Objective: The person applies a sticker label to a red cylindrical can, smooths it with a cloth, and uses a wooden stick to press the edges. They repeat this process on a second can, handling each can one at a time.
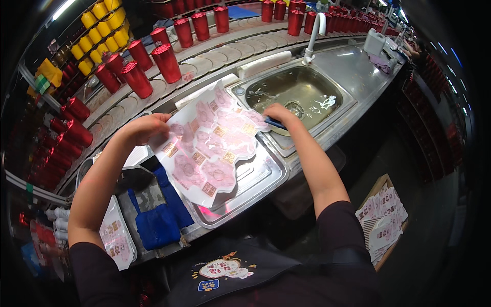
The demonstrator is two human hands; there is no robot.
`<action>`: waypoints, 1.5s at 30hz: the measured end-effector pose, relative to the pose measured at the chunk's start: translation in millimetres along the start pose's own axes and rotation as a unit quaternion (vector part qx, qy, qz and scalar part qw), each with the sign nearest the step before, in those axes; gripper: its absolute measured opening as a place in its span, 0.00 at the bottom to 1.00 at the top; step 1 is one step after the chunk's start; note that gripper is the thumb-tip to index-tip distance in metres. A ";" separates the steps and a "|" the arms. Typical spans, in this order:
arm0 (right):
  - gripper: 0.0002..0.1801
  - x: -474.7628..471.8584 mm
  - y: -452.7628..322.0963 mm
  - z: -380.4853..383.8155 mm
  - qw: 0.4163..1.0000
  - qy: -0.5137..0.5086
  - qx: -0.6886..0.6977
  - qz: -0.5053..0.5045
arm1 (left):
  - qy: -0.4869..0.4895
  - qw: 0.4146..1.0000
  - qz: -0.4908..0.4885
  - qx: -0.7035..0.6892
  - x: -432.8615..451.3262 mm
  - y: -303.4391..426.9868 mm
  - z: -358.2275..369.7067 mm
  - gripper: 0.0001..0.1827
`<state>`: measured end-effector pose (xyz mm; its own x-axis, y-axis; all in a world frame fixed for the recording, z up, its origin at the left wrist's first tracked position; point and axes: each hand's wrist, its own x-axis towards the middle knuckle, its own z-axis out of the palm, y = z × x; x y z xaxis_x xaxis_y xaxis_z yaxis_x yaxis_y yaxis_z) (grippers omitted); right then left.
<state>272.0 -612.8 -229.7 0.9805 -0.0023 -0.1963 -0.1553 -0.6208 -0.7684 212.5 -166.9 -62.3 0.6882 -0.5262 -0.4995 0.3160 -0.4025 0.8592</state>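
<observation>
My left hand [150, 128] pinches the upper left edge of a white decal sheet [211, 144], printed with pink patterns and gold squares. The sheet's right side has an irregular, cut-out outline. It is held tilted above a stainless steel tray [264, 169], hiding part of it. My right hand [279, 113], at the sheet's right edge and over the near left of the sink [345, 100], grips a dark blue-handled tool [275, 123]. The tool's working end cannot be made out. Water stands in the sink around its drain.
Glossy red bottles [167, 63] stand along a conveyor of round plates [215, 59] behind the counter. A white faucet [316, 34] rises behind the sink. Blue cloths [157, 226] lie left of the tray. Printed cutouts [385, 215] fill a box at lower right. A person [416, 51] works farther off.
</observation>
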 end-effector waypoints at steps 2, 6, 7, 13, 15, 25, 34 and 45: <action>0.11 0.4 -20.7 18.0 0.996 -0.046 0.000 0.072 | -0.012 1.000 0.017 0.016 -5.6 -1.5 -5.2 0.20; 0.13 -16.1 -38.3 13.4 0.994 -0.070 0.049 0.068 | -0.022 0.998 0.023 0.062 -17.8 14.6 -14.8 0.13; 0.11 -19.6 -33.1 5.4 0.990 -0.082 0.091 0.064 | -0.030 0.996 0.013 0.085 -14.2 20.9 -17.9 0.12; 0.05 -55.3 -35.0 8.2 0.976 -0.014 0.215 0.032 | -0.015 0.970 0.010 0.243 12.5 60.5 -3.6 0.14; 0.05 -68.3 -42.0 8.9 0.978 0.003 0.204 0.044 | -0.020 0.952 -0.002 0.305 20.7 75.7 -4.9 0.13; 0.03 -223.7 -103.0 35.9 0.888 0.014 0.453 0.077 | 0.027 0.571 -0.033 0.820 53.4 161.4 34.5 0.19; 0.09 -302.2 -160.3 153.2 0.789 0.011 0.608 0.086 | 0.068 0.543 0.048 0.836 159.5 129.0 87.2 0.18; 0.15 -312.3 -150.3 192.8 0.762 -0.065 0.630 0.134 | 0.074 0.613 0.118 0.778 198.4 45.2 102.4 0.19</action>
<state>-34.1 -367.6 -170.4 0.8858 0.1322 -0.4449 -0.4207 0.6335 -0.6494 296.4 -366.2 -133.9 0.6830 -0.6799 -0.2669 -0.7295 -0.6165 -0.2963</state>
